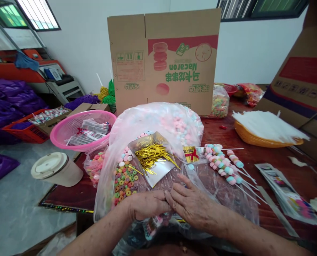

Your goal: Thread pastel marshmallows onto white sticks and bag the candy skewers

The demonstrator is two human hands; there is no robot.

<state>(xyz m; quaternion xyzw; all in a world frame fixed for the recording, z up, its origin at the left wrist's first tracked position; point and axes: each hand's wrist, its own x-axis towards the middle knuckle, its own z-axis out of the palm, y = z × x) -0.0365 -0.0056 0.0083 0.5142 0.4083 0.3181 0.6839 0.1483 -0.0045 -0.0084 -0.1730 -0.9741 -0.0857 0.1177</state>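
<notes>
My left hand (pixel 144 205) and my right hand (pixel 191 203) meet at the near edge of the dark wooden table (pixel 267 153), resting on a large clear plastic bag (pixel 137 121) of candy. The left hand's fingers are curled under, closed on something I cannot make out. The right hand lies flat with fingers stretched, its tips touching the left hand. Just beyond them lie colourful candy rings (pixel 125 179) and a bundle of gold twist ties (pixel 151 156). Several candy skewers (pixel 222 163) lie to the right of the hands.
A pink basket (pixel 67 129) with wrapped packets and a lidded paper cup (pixel 55 169) sit left. An upside-down cardboard box (pixel 169 60) stands behind. An orange basket of white sticks (pixel 265 129) and printed bags (pixel 286 192) lie right.
</notes>
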